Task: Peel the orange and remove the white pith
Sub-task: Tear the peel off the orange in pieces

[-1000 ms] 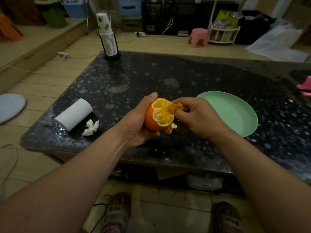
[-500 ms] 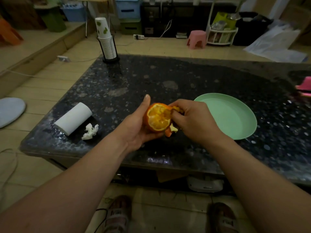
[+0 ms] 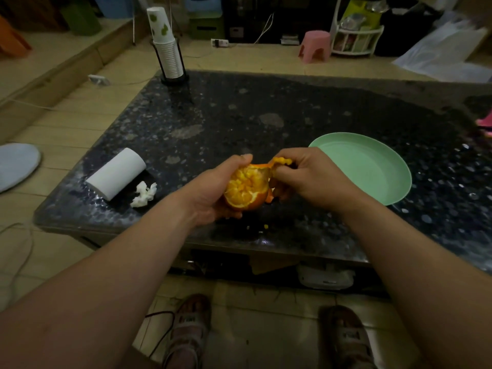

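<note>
The orange point(image 3: 246, 190) was bright orange, its open flesh crossed by pale lines, and the peel strip point(image 3: 280, 161) had the same orange. The plate point(image 3: 372, 169) was plain mint green. The table point(image 3: 266, 107) was black with many small grey and white speckles. The paper roll point(image 3: 117, 173) and the crumpled tissue point(image 3: 143, 194) were white. The paper cups point(image 3: 159, 22) were white with green spots, and the stool point(image 3: 315, 45) was pink.

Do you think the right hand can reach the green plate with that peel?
Probably yes. The right hand, pinching a peel strip, is right beside the plate, with nothing between them. The strip looks joined to the orange, though.
</note>
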### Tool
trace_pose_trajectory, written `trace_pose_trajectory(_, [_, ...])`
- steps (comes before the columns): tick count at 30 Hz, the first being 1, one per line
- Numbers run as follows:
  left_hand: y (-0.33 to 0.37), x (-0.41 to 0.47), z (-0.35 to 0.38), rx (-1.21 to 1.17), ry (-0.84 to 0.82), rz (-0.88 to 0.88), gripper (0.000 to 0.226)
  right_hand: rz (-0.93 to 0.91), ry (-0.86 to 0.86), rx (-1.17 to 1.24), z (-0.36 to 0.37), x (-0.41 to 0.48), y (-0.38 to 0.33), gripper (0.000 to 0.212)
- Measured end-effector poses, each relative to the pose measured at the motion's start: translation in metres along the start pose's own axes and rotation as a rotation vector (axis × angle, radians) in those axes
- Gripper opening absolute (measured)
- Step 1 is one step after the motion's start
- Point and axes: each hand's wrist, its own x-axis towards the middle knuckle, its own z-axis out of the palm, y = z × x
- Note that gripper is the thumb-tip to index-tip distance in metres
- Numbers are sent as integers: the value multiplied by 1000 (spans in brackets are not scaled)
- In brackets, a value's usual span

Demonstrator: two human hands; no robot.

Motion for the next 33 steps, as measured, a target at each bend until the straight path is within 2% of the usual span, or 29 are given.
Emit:
trace_pose_trajectory(4, [-2,-1,-11,65,-74,-18,69,80,-108,187,5,1,2,20])
trace_pose_trajectory(7, [-1,-3,-16,55,-171,-6,62,147,-135,343,9,2,2,21])
trace_pose_trajectory(9, [-1,-2,-20,30,-237,34,58,184,-156,488,13,2,2,13])
trace_pose_trajectory(13, [-5,2,-23,-124,-353,106,68,232,-210,811,24,1,1,11])
trace_pose_trajectory(16, [-5,-1,-25,-225,-380,109,55,262,-206,993,27,-1,-4,24])
trace_pose_trajectory(18, [-3,-3,-29,-322,-345,111,55,263,-125,1057,20,1,-6,23])
trace_pose_trajectory(20, [1,-2,-35,-399,-252,112,56,250,-4,887,7,5,-2,17])
trace_pose_trajectory(24, [3,6,-38,-440,-62,73,67,251,210,102,-2,11,9,26])
trace_pose_trajectory(26, [1,8,-33,-432,-6,45,75,275,151,-206,1,14,20,20])
trace_pose_trajectory(27, [2,8,-29,-419,14,39,72,290,81,-366,4,13,23,23])
trace_pose_trajectory(28, [2,8,-26,-403,32,36,65,315,31,-491,8,11,26,39])
trace_pose_trajectory(29, [3,8,-23,-385,47,33,60,323,40,-540,11,9,26,52])
trace_pose_trajectory(30, [4,7,-20,-375,52,28,56,310,76,-509,11,6,22,55])
trace_pose_trajectory(33, [5,6,-17,-362,54,17,56,222,205,-432,7,3,12,16])
